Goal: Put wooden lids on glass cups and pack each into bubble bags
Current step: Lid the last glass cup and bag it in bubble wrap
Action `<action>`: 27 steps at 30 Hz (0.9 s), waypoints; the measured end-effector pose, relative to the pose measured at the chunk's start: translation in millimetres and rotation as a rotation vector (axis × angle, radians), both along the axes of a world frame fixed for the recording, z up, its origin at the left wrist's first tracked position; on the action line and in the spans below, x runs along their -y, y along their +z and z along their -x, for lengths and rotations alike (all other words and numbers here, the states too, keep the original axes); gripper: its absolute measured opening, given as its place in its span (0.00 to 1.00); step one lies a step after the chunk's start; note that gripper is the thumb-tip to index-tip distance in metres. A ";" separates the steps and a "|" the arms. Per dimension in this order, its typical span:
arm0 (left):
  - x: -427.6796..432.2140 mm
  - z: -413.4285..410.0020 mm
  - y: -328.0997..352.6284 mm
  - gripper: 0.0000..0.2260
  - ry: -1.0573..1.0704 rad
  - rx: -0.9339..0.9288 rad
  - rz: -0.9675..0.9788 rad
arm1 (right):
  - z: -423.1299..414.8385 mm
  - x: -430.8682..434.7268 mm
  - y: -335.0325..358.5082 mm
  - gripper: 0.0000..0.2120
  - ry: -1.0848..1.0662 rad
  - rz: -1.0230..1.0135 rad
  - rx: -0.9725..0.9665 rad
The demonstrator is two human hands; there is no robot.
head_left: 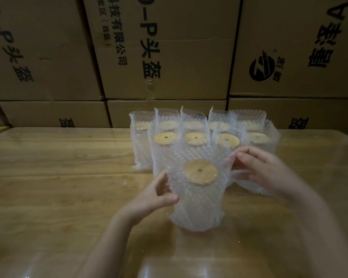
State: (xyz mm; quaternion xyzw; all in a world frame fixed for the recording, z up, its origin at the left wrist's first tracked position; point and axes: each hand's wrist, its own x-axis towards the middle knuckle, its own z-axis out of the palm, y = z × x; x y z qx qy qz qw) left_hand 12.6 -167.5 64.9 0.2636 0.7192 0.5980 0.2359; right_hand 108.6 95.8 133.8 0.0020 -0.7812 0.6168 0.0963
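Note:
A glass cup with a round wooden lid (200,171) stands upright inside a clear bubble bag (197,207) near the middle of the wooden table (58,177). My left hand (159,194) grips the bag's left side below the rim. My right hand (263,170) pinches the bag's upper right edge between thumb and fingers. The cup's glass is mostly hidden by the bubble wrap.
Behind the held bag stand several packed cups in bubble bags (165,138) in two rows, lids showing. Stacked cardboard boxes (169,57) form a wall along the table's far edge. Bare tabletop lies to the left and in front.

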 end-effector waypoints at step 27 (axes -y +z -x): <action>29.0 -12.6 -28.4 0.25 0.771 0.118 -0.552 | 9.1 45.0 -130.5 0.13 -0.327 0.486 -0.039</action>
